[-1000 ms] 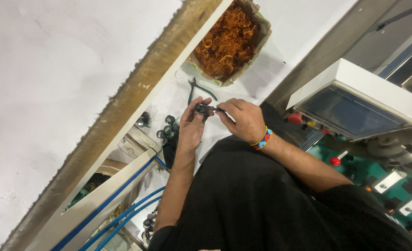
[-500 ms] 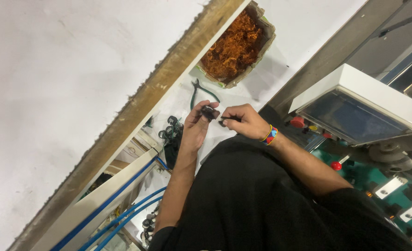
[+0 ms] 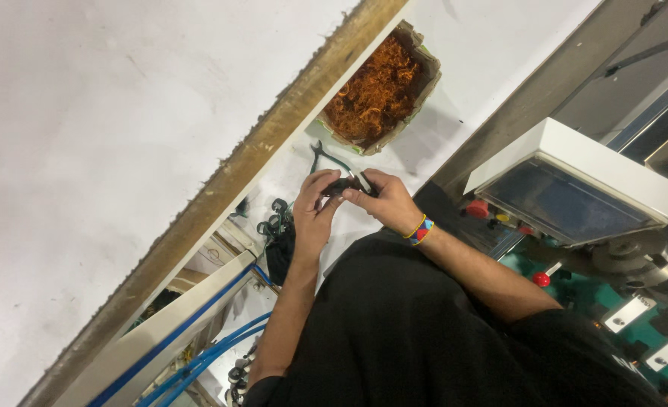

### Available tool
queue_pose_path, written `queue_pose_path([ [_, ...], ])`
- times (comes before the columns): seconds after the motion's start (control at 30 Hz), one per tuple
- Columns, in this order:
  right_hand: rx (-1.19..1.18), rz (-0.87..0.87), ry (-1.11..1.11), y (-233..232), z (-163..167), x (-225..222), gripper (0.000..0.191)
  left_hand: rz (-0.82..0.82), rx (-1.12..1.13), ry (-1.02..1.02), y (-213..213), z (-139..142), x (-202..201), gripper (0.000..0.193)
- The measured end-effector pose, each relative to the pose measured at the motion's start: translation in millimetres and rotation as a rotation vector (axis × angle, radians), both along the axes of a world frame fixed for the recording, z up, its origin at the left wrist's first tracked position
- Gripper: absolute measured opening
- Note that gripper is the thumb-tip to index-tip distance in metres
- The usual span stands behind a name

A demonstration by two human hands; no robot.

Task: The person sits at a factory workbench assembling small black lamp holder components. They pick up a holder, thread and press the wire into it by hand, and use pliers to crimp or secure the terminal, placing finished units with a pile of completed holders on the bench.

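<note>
Both my hands meet over the white bench. My left hand (image 3: 313,213) cups a small black part (image 3: 340,186) from the left side. My right hand (image 3: 383,200), with a coloured bracelet at the wrist, pinches the same part from the right, with a small pale piece showing at its fingertips. A cardboard box of orange-brown coiled pieces (image 3: 379,89) lies just beyond my hands. Dark pliers with green handles (image 3: 325,157) rest on the bench between the box and my hands.
Several small black rings (image 3: 272,219) sit left of my left hand near a wooden ledge (image 3: 273,136). A white control box with a screen and coloured buttons (image 3: 567,185) stands at right. Blue hoses (image 3: 198,354) and a white rail run at lower left.
The hands have stayed together on the small black part, with the fingers shifting around it. The view has shifted slightly.
</note>
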State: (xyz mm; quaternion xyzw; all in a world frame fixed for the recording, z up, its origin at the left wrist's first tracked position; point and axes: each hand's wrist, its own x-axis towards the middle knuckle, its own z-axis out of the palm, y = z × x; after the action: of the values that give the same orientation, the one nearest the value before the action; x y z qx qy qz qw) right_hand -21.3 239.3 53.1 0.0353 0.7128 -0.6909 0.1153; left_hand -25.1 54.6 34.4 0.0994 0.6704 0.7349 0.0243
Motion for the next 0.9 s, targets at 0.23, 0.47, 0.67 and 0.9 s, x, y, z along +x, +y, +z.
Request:
queue_pose_path([
  [0.23,0.095,0.015,0.135,5,9,6,0.015,0.007,-0.453,0.181,0,41,0,0.038],
  [0.47,-0.587,0.038,-0.204,21,-5,4,0.007,0.031,-0.368,0.079,2,34,-4,0.039],
  [0.67,-0.176,-0.209,-0.235,20,-13,-13,0.016,0.128,-0.153,0.046,-12,23,-18,0.044],
  [0.9,0.153,-0.013,0.301,1,19,-16,0.023,0.174,-0.356,0.264,-8,34,-5,0.045],
])
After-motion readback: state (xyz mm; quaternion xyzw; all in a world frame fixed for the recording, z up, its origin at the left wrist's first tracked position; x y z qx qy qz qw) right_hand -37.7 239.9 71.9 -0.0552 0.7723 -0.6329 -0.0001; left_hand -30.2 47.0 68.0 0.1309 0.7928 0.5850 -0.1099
